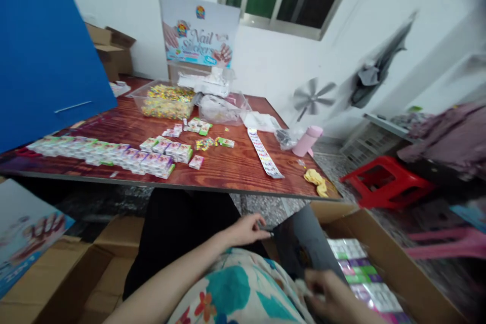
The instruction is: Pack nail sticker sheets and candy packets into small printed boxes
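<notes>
While the person sits close to the table (pixel 224 182), a dark grey sheet (pixel 304 238) leans on a slant between the person's lap and the big cardboard box (pixel 410 263) on the right. The left hand (pixel 248 229) is at the sheet's left corner. Its fingers are bent, with only a narrow gap to the thumb, and a thin dark strip shows there. I cannot tell if it is pinched tight. The right hand (pixel 334 293) is low down, by the sheet's bottom end. It is blurry, so I cannot tell if it holds anything.

The sheet looks thin, flat and light, so one hand could likely lift it. It seems a bit stiff, like card or thick plastic, but it might bend or crease if squeezed in the middle. Its face looks smooth and may slide under dry fingers. The best place to hold it is by two edges, one hand on each, thumb on one side and fingers on the other. The small packs (pixel 362 269) in the box look shiny, and the sheet's edge could scrape them.
</notes>
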A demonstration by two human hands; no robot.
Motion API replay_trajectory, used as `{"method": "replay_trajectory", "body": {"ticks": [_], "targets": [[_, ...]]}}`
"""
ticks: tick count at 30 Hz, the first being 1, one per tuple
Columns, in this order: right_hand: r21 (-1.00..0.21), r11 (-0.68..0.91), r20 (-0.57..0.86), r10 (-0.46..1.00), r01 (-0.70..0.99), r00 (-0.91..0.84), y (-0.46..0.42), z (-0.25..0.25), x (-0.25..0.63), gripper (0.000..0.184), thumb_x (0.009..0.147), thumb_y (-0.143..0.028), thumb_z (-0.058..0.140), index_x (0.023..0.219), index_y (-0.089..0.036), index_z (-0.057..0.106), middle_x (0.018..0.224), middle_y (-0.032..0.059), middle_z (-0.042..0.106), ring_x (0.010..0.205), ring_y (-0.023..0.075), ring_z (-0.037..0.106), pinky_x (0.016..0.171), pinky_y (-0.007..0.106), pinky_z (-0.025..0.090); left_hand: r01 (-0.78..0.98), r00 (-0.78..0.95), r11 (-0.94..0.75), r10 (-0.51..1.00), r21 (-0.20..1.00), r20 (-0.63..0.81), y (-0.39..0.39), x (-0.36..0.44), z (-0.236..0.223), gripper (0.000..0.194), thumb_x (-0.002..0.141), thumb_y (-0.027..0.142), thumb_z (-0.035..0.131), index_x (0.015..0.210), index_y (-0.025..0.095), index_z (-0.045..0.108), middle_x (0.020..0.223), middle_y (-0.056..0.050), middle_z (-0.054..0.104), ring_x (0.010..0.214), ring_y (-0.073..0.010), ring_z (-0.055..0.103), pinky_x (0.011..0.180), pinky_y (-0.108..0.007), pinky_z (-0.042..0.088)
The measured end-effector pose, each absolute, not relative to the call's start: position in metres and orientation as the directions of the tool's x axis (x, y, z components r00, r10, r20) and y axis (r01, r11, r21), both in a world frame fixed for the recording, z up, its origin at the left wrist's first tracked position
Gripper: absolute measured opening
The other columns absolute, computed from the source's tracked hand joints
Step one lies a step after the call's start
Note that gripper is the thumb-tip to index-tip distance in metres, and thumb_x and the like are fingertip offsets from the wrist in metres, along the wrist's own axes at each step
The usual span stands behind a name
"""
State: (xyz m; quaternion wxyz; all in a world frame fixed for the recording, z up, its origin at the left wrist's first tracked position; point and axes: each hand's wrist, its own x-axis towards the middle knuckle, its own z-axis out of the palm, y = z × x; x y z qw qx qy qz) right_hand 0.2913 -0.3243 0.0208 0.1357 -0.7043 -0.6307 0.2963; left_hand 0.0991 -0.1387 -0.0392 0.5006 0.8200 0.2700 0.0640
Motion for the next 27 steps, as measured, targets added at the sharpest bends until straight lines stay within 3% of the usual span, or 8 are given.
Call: {"method": "replay_trajectory", "body": {"ticks": [4,6,10,13,15,19,22,27], "targets": [[-0.893,-0.288,-0.26,0.957,0.345,0.126,-0.271,0.068,0.299,0.036,0.073,-0.049,0.071,0.068,-0.02,0.051,0.061,-0.0003,0.063,0.052,0.0137,0.058,0.051,0.026,0.047,0.002,0.762,-0.059,0.647,0.998,0.037,-0.133,0.09,0.026,0.029,0.087,0.042,0.058,0.097,0.015,0.056,0.081,-0.001,0.06,0.076,-0.012,0.059,0.072,-0.024,0.047],[-0.963,-0.247,-0.216,0.946,0.106,0.241,-0.243,0.092,0.287,0.038,0.07,-0.049,0.074,0.069,-0.021,0.049,0.062,-0.0006,0.064,0.053,0.0131,0.059,0.052,0.024,0.048,-0.122,0.749,0.145,0.662,0.982,-0.005,-0.135,0.086,0.058,0.042,0.081,0.049,0.064,0.105,0.017,0.052,0.083,0.0,0.06,0.073,-0.0122,0.061,0.067,-0.024,0.049],[-0.996,-0.04,-0.016,0.959,0.082,0.284,-0.2,0.105,0.243,0.036,0.065,-0.046,0.079,0.064,-0.021,0.053,0.064,-0.0011,0.063,0.058,0.0133,0.059,0.057,0.025,0.05,-0.188,0.753,0.472,0.632,0.861,-0.182,-0.14,0.076,0.091,0.052,0.073,0.051,0.072,0.105,0.018,0.049,0.086,-0.002,0.064,0.063,-0.0128,0.064,0.061,-0.026,0.052],[-0.973,0.124,0.176,0.944,0.195,0.28,-0.18,0.094,0.219,0.032,0.068,-0.044,0.078,0.063,-0.02,0.057,0.067,-0.0001,0.063,0.062,0.0139,0.057,0.061,0.026,0.049,-0.26,0.686,0.521,0.692,0.813,-0.224,-0.131,0.068,0.091,0.049,0.068,0.041,0.076,0.104,0.016,0.054,0.082,-0.003,0.068,0.062,-0.0139,0.066,0.06,-0.025,0.052],[-0.972,0.145,0.197,0.934,0.186,0.299,-0.17,0.085,0.211,0.031,0.07,-0.044,0.077,0.063,-0.02,0.057,0.064,-0.0005,0.062,0.06,0.0133,0.055,0.058,0.025,0.048,-0.287,0.629,0.516,0.737,0.807,-0.248,-0.121,0.064,0.087,0.046,0.065,0.034,0.077,0.102,0.014,0.058,0.079,-0.003,0.07,0.061,-0.0139,0.067,0.06,-0.024,0.052],[-0.995,0.06,0.022,0.91,-0.08,0.413,-0.152,0.074,0.204,0.035,0.07,-0.047,0.077,0.067,-0.021,0.054,0.059,-0.0035,0.059,0.052,0.0123,0.054,0.05,0.024,0.048,-0.348,0.557,0.519,0.784,0.781,-0.273,-0.105,0.062,0.075,0.034,0.066,0.029,0.072,0.095,0.012,0.065,0.074,-0.004,0.071,0.06,-0.0131,0.066,0.061,-0.023,0.053],[-0.956,0.021,-0.11,0.899,-0.292,0.425,-0.141,0.067,0.201,0.039,0.065,-0.046,0.081,0.071,-0.021,0.052,0.06,-0.0043,0.06,0.047,0.0102,0.054,0.044,0.021,0.045,-0.377,0.548,0.534,0.787,0.757,-0.282,-0.1,0.065,0.066,0.033,0.068,0.037,0.073,0.086,0.011,0.066,0.066,-0.005,0.07,0.056,-0.0141,0.065,0.059,-0.025,0.053],[-0.928,0.052,-0.137,0.874,-0.37,0.465,-0.128,0.052,0.202,0.041,0.064,-0.045,0.083,0.073,-0.021,0.051,0.059,-0.0061,0.057,0.042,0.0065,0.046,0.04,0.018,0.037,-0.449,0.515,0.534,0.81,0.716,-0.281,-0.092,0.07,0.058,0.044,0.064,0.048,0.079,0.081,0.01,0.066,0.067,-0.007,0.07,0.059,-0.0163,0.067,0.061,-0.027,0.053]]}}
